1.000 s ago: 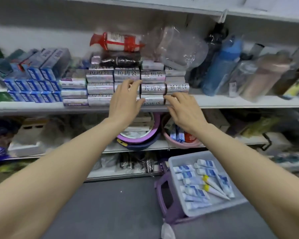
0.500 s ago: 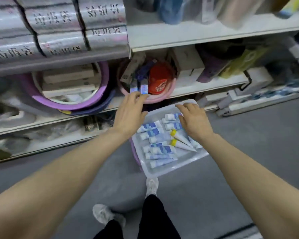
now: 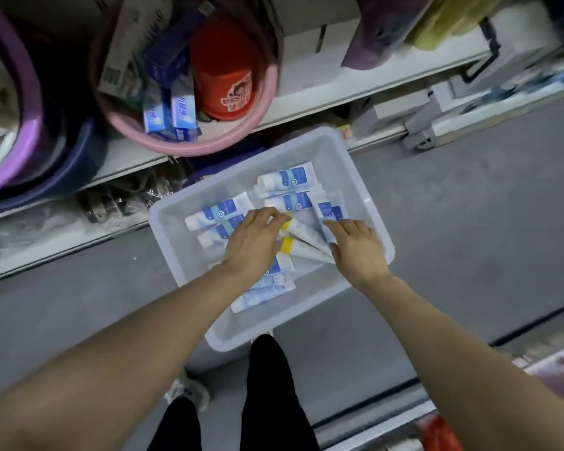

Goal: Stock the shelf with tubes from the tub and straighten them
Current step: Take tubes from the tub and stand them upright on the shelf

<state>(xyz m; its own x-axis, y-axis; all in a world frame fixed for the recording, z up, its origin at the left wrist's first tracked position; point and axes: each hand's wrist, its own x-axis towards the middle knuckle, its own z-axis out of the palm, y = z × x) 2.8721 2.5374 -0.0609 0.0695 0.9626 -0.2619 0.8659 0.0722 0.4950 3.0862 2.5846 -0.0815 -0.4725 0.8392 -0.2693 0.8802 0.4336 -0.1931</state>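
A: Where are the tubes [image 3: 284,181]?

B: In the clear tub [image 3: 360,177] on the floor, at 12 o'clock from my feet, below the shelf [image 3: 323,89].

A: And your hands?

B: Left hand [image 3: 253,244]: fingers curled down onto the tubes at the tub's centre. Right hand [image 3: 357,247]: at 3 o'clock of the left, fingertips [image 3: 331,224] on a blue-labelled tube. I cannot tell whether either grips one.

A: Nearby?

B: A pink basin [image 3: 261,118] on the shelf, at 11 o'clock.
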